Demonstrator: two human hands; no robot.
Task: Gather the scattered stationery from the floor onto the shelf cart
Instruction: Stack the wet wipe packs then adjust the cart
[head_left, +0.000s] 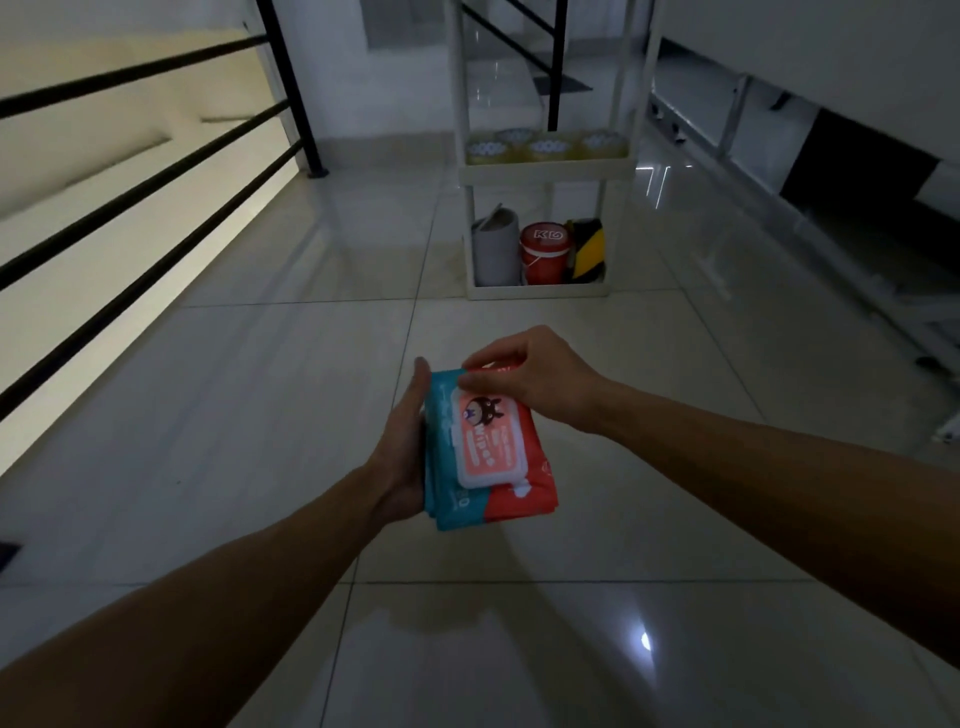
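Teal-and-coral soft wet-wipes packet (491, 457) with white flip lid, held above the glossy tiled floor (260, 415), your left hand (400, 447) cupping its side, your right hand's (530, 371) fingers pinching its far end, white plastic shelf cart (540, 171) well ahead, tape rolls (545, 144) on its middle tier.

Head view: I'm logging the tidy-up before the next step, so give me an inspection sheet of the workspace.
Surface: glossy tiled floor, bare where visible, with light glare.
Job's things: teal and red wet wipes pack held above the floor; white shelf cart ahead.
Clutter: tape rolls on the cart's middle tier; grey cylinder, red tub and black-yellow hazard tape roll on the bottom tier.
Grippers: left hand holds the pack's left side; right hand pinches its far end.
Cables: nothing seen.
Surroundings: black stair railing on the left; white frame on the right; dim light.
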